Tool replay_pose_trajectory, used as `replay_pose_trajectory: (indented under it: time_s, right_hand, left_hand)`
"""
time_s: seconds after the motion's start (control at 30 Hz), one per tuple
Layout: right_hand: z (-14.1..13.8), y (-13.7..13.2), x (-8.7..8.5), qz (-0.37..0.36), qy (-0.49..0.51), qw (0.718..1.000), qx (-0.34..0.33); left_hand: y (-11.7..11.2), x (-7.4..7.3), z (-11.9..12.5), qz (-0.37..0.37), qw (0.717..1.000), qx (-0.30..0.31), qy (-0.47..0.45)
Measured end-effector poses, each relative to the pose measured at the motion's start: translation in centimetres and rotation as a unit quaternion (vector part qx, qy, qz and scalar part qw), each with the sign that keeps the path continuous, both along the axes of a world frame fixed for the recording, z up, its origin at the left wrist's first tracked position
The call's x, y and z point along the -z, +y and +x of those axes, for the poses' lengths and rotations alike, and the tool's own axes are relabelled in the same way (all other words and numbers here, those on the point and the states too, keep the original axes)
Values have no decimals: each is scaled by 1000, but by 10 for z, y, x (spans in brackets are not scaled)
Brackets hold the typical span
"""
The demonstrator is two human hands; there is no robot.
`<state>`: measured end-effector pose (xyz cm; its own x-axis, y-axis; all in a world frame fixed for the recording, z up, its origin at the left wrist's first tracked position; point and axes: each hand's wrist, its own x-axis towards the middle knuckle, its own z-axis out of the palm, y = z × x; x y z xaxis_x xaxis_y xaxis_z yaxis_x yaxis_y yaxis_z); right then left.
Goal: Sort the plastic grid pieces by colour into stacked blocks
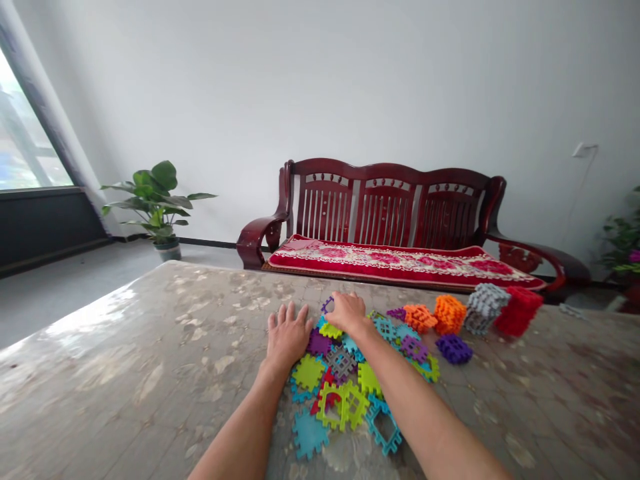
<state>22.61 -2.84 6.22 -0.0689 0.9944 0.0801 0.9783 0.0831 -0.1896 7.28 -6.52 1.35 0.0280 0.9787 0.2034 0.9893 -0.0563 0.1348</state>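
A pile of flat, toothed plastic tiles [345,387] in green, blue, purple, grey and red lies on the marble-patterned table [150,360]. My left hand [287,335] rests flat at the pile's left edge, fingers stretched out and apart. My right hand [347,312] is curled, knuckles up, over the far end of the pile, on a purple tile [327,305]. What its fingers hold is hidden. To the right stand assembled cubes: two orange [449,313], a grey one [484,307] and a red one [518,311].
A loose purple tile [453,349] lies right of the pile. Behind the table stands a dark red wooden bench [390,213] with a red floral cushion. A potted plant [157,200] is on the floor at the left, a window beside it.
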Motion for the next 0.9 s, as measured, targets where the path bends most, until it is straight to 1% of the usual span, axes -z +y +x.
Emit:
replay_pose_trajectory:
  time_s: [0.07,0.17,0.23,0.3,0.37,0.43,0.47,0.53,0.57,0.63,0.7,0.73,0.8,0.9]
  right_hand:
    - [-5,-1,1,7,-1,1000,8]
    - [-3,-4,0,25,9,1000,13]
    - [5,-8,-6,46,19,999,13]
    - [19,-15,-13,71,53,996,25]
    - [41,-27,-19,101,121,986,51]
    - [72,-42,-20,139,211,964,79]
    - [91,-52,-17,161,255,950,86]
    - [132,-71,-8,190,324,922,95]
    - [153,-80,-2,192,348,911,110]
    - [193,-96,11,192,392,884,167]
    - [225,-107,22,206,409,859,228]
    - [236,-110,26,212,412,851,248]
    - [250,-113,31,217,412,842,274]
    - [253,-110,35,202,396,847,291]
  left_hand:
    - [0,0,0,-1,1000,-1,-4]
    - [2,2,-1,5,1000,-4,3]
    - [4,5,-2,6,1000,-4,12]
    - [6,7,-3,5,1000,-1,21]
    - [6,7,-4,2,1000,5,28]
    - [5,5,-4,1,999,5,33]
    - [5,4,-4,2,999,5,33]
    - [4,2,-4,3,1000,8,29]
    - [4,2,-3,4,1000,8,26]
    - [5,2,-3,2,1000,6,25]
    - [6,3,-4,1,1000,5,28]
    - [7,3,-4,1,1000,6,29]
    - [8,4,-5,2,999,8,33]
    - [9,5,-5,3,999,6,42]
